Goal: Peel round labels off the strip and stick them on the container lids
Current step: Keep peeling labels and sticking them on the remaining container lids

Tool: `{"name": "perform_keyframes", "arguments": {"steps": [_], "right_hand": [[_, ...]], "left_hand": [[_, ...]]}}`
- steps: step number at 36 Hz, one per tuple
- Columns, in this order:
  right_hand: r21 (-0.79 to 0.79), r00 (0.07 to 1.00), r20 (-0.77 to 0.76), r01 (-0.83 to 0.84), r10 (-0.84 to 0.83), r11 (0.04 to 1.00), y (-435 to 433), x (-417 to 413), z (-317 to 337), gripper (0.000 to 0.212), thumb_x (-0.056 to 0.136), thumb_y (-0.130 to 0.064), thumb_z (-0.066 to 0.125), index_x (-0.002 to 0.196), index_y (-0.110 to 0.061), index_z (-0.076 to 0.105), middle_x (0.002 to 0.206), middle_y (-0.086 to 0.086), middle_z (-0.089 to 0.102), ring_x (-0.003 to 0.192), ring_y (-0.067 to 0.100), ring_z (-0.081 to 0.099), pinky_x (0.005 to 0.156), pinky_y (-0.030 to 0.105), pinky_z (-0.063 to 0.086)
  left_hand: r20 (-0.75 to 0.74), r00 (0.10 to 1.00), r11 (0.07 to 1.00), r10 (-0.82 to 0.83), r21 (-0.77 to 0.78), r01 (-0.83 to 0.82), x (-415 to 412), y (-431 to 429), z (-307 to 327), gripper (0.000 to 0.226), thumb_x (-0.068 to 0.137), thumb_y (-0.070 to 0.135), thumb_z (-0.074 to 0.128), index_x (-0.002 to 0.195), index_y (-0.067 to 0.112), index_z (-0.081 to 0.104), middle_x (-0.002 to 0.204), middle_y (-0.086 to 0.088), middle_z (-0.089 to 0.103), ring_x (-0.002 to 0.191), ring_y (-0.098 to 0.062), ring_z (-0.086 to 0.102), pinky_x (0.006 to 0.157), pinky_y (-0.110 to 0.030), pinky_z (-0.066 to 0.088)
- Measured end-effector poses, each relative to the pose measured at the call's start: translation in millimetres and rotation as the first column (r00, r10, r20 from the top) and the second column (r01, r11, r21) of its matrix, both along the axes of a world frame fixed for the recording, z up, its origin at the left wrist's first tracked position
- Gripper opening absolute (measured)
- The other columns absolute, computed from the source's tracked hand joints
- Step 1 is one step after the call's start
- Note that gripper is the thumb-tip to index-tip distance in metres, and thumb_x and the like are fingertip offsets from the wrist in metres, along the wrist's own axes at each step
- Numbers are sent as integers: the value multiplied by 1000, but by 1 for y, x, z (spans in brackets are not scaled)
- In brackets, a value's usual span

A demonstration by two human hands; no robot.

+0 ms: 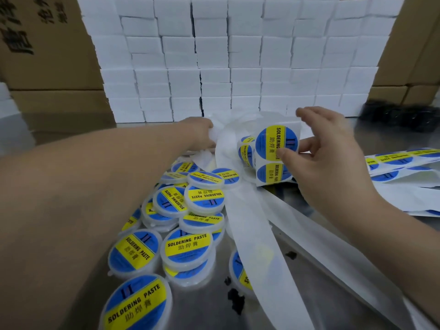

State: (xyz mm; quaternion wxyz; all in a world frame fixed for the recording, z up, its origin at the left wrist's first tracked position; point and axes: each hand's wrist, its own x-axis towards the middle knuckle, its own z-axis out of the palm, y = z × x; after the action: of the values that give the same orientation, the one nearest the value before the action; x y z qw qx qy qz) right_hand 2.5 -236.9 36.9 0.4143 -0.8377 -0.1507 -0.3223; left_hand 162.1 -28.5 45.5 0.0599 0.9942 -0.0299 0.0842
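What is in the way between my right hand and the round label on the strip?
Nothing visible. The right hand has its thumb on the lower edge of the round label on the strip. The left hand grips bunched white backing off to the side.

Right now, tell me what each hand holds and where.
Left hand grips backing paper; right hand pinches the label strip at the edge of a round label.

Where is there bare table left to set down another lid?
Bare table far left, between the left forearm and the cardboard boxes; a smaller front patch between labelled lids and empty backing strip. Crowded around the left hand and right hand.
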Motion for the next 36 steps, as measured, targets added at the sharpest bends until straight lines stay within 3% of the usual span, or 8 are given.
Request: {"name": "perform_keyframes", "arguments": {"steps": [5, 10, 17, 22, 26, 28, 31, 36], "right_hand": [[-35, 1000, -17, -1, 1, 999, 0, 0, -1, 54, 83, -15, 64, 133, -26, 46, 127, -15, 31, 72, -21, 48, 66, -7, 33], [-19, 1000, -21, -15, 15, 1000, 0, 1, -2, 58, 84, -16, 63, 132, -40, 42, 119, -15, 31, 72, -17, 51, 65, -2, 38], [-13, 992, -124, -8, 6, 1000, -3, 7, -4, 79, 84, -17, 61, 143, -41, 15, 77, -15, 53, 68, -8, 53, 60, 14, 40], [130, 989, -147, 24, -5, 991, -4, 11, -1, 68, 81, -18, 66, 138, -18, 28, 69, -8, 60, 59, -4, 54, 58, 15, 41], [159, 971, -241, 29, 11, 987, -5, 9, 3, 24, 78, -30, 68, 95, -18, 55, 65, -1, 62, 48, 1, 51, 54, 23, 39], [158, 962, -268, -16, 59, 987, -4, 7, 2, 26, 77, -34, 68, 80, -9, 62, 55, 2, 54, 39, 6, 39, 47, 21, 34], [145, 954, -271, -88, 125, 986, 0, 0, 1, 26, 80, -31, 66, 63, -12, 62, 38, -11, 42, 31, 4, 36, 34, 11, 26], [62, 967, -228, -101, 112, 993, 3, -3, 2, 34, 87, -35, 58, 61, -13, 58, 34, -11, 41, 31, 4, 36, 31, 10, 22]], "left_hand": [[14, 992, 964, 126, -237, -119, -5, 4, 7, 73, 82, 25, 66, 140, 7, 25, 137, -16, 38, 118, -31, 45, 85, -33, 39], [-6, 960, 926, 280, -263, -272, -9, 0, 10, 57, 89, 27, 56, 133, 1, 31, 133, -19, 36, 118, -32, 43, 92, -32, 38], [53, 910, 775, 411, -546, -318, -11, 3, 21, 68, 85, 36, 60, 133, 0, 29, 134, -16, 35, 117, -28, 44, 81, -30, 36], [47, 925, 417, 378, -900, -124, -32, -4, 42, 40, 86, 16, 52, 121, 8, 34, 118, -7, 43, 91, -21, 41, 79, -26, 34], [44, 954, 215, 297, -976, -22, -81, -20, 60, 4, 89, 11, 42, 93, 11, 39, 77, 1, 34, 68, -15, 33, 64, -21, 30], [83, 968, 164, 237, -985, 45, -109, -27, 59, 13, 85, 19, 48, 97, 13, 43, 76, 2, 36, 62, -13, 33, 56, -24, 29], [123, 992, 220, 37, -969, 112, -145, -42, 45, 13, 86, 33, 51, 80, 21, 50, 73, 5, 41, 62, -12, 38, 55, -25, 30], [292, 952, 633, -90, -721, 281, -176, -61, 6, 27, 83, 25, 56, 57, 24, 47, 44, 14, 44, 46, -3, 40, 48, -22, 33]]}}
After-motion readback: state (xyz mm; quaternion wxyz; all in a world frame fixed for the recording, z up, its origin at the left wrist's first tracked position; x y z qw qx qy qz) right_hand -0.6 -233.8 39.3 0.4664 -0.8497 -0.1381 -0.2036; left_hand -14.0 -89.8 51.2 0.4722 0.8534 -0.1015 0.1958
